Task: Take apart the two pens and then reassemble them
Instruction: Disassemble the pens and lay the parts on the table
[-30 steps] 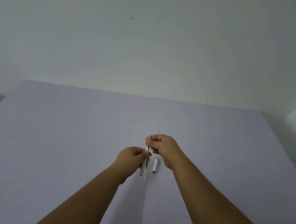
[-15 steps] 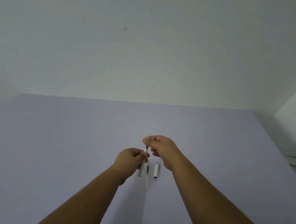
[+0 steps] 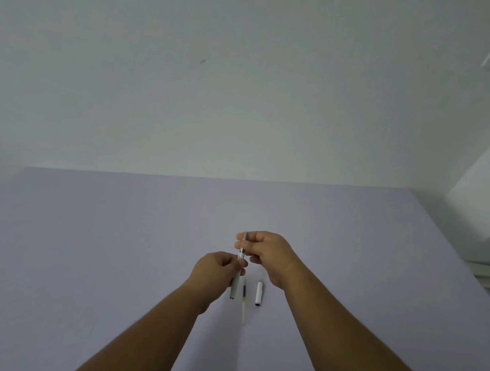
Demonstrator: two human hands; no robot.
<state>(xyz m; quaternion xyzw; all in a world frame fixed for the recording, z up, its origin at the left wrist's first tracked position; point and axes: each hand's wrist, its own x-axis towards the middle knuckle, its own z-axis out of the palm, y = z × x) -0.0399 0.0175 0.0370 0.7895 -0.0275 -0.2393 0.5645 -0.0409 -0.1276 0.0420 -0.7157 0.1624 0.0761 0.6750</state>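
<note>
Left grip: left hand [image 3: 218, 268] closed around the white pen barrel [image 3: 235, 283], fingers curled over its upper part, just below centre of the frame.
Right grip: right hand [image 3: 267, 251] pinching the grey tip section [image 3: 243, 242] between thumb and fingertips, just above and right of the left hand.
Held pen: standing nearly upright, tilted slightly, grey tip pointing toward the top of the frame, dark-rimmed lower end of the barrel hanging below the left hand, above the table.
Joint: tip section and barrel meeting between the two hands; joined or already parted, cannot tell.
Refill: thin ink refill [image 3: 244, 302] lying on the table just right of the barrel's lower end, dark at its upper stretch, pale yellowish lower down, running toward the bottom of the frame.
Cap: white pen cap [image 3: 259, 293] lying on the table just right of the refill, roughly parallel to it, dark opening at its lower end, below the right wrist.
Spacing: refill and cap near each other but apart; neither touched by a hand.
Forearms: both bare, entering from the bottom edge and converging toward the centre.
Table: pale lilac table [image 3: 97, 246] filling the lower half of the frame.
Wall: plain white wall [image 3: 248, 81] across the upper half, small dark speck [image 3: 202, 61] left of centre.
</note>
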